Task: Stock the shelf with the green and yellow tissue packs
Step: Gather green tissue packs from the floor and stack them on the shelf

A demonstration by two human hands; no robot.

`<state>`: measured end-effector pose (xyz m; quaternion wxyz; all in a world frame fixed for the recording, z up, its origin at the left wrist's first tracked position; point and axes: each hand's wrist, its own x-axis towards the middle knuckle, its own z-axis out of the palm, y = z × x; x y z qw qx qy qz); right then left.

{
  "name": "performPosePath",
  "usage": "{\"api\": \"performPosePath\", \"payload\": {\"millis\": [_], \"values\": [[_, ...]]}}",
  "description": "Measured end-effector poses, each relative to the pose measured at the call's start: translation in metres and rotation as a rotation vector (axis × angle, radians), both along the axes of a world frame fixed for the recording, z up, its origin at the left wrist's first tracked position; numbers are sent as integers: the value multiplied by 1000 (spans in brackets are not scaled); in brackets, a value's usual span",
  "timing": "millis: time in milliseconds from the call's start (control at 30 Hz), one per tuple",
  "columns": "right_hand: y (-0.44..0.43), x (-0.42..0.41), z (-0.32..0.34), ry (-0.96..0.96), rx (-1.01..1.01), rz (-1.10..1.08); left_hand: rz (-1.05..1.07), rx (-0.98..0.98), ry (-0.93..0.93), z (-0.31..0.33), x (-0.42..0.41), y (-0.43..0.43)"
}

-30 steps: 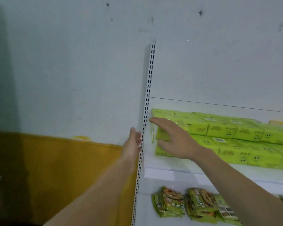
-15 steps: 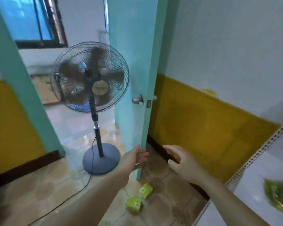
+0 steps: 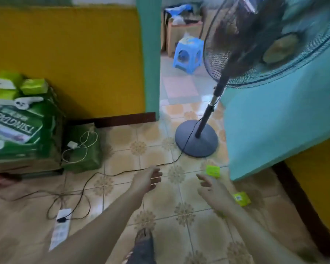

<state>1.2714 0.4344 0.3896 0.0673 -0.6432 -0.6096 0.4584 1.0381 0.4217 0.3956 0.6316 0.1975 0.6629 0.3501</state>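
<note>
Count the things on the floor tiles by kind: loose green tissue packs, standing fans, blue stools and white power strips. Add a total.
Loose green tissue packs: 2
Standing fan: 1
Blue stool: 1
White power strip: 1
Total: 5

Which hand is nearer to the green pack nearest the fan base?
Right. The right hand is just below the green pack in view; the left hand is well to its left.
</note>
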Motion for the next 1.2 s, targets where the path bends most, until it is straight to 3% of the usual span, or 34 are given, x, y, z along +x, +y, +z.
{"api": "performPosePath", "payload": {"millis": [233, 367, 633, 800, 1033, 1200], "values": [[25, -94, -125, -60, -179, 199, 156, -180, 18, -96, -86, 7], [50, -133, -216, -85, -267, 179, 219, -234, 19, -185, -106, 38], [115, -161, -496, -365, -174, 359, 264, -240, 41, -416, -105, 97], [143, -188, -624, -354, -80, 394, 252, -265, 73, -514, -89, 99], [160, -215, -711, -439, 89, 574, 275, -325, 50, -571, -85, 94], [165, -213, -706, -439, 86, 521, 267, -361, 49, -570, -89, 91]]}}
